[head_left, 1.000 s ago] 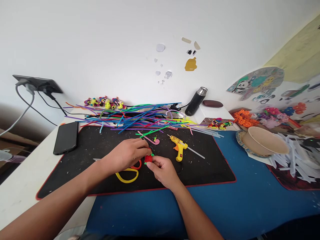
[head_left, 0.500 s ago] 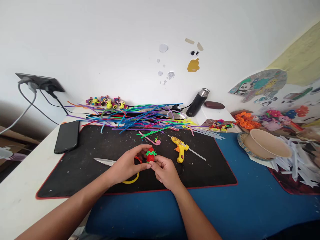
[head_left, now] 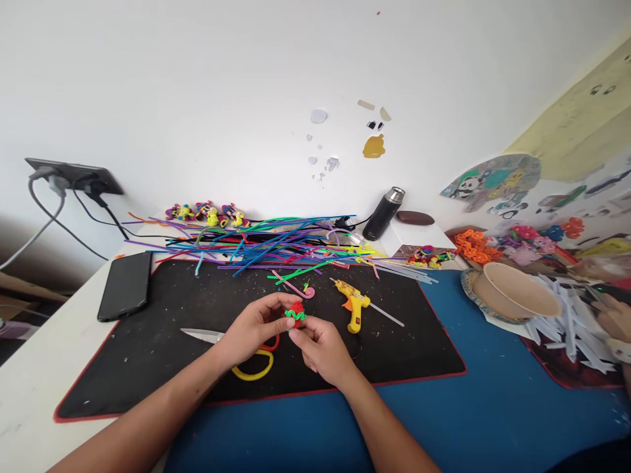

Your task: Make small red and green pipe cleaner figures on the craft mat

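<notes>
Both hands meet over the black mat (head_left: 148, 341). My left hand (head_left: 254, 325) and my right hand (head_left: 320, 345) pinch between their fingertips a small red fuzzy piece with a wavy green pipe-cleaner band (head_left: 296, 314). Under the left hand lie scissors with a silver blade (head_left: 200, 335) and yellow and red handle loops (head_left: 254, 369). A yellow glue gun (head_left: 355, 305) rests on the mat just right of my hands. A curled pink pipe cleaner (head_left: 300, 290) lies beyond them.
A heap of coloured pipe cleaners (head_left: 266, 242) spans the mat's far edge. A black phone (head_left: 125, 286) lies at left, a dark flask (head_left: 380, 213) near the wall. At right sit a paper bowl (head_left: 515, 292), white paper strips (head_left: 576, 325) and another person's hand (head_left: 614, 318).
Both hands lifted the red piece slightly off the mat and turned it; the green band now shows on top. The scissor blade came into view as the left hand shifted.
</notes>
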`<state>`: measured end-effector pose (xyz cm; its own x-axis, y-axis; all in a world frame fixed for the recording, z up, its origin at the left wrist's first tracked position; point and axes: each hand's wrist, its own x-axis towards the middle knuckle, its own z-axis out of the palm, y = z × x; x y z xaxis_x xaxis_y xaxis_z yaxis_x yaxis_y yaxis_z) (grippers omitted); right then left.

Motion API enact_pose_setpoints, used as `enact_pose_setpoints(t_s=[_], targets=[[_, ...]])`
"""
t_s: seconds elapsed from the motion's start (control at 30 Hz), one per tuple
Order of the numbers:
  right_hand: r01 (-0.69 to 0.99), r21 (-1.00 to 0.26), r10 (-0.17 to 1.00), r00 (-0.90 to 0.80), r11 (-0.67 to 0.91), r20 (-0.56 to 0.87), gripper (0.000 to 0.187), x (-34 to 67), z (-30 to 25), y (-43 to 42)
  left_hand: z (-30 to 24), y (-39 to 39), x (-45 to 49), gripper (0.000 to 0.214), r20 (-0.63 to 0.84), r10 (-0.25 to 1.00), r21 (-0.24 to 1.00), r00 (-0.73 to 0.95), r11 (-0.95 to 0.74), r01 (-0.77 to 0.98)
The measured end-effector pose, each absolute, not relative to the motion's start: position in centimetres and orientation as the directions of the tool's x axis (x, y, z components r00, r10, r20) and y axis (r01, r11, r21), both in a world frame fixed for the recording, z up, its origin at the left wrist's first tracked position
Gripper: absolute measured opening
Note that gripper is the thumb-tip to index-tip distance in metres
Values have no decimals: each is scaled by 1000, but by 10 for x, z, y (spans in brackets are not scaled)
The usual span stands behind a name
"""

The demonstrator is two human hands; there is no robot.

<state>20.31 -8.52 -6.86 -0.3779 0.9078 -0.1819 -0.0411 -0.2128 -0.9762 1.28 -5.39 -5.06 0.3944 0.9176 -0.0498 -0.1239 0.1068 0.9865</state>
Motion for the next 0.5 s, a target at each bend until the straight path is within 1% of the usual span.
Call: enact_pose_setpoints(t_s=[0.1, 0.2, 0.33, 0.5], targets=[[-6, -982, 918, -357, -186, -172, 44, 203, -65, -80, -44, -49, 12, 36, -59, 945, 973, 320, 127, -195], [-31, -988, 958, -249, -151, -138, 48, 206, -61, -68, -40, -42, 10, 38, -72, 972, 959, 225, 129, -252], [-143, -984, 991, -85, -111, -100, 50, 206, -56, -42, -43, -35, 13, 41, -126, 967, 938, 223, 189, -290], [-178, -982, 998, -30, -65, -60, 47, 199, -56, -19, -50, -28, 24, 43, -138, 976, 926, 166, 187, -328]])
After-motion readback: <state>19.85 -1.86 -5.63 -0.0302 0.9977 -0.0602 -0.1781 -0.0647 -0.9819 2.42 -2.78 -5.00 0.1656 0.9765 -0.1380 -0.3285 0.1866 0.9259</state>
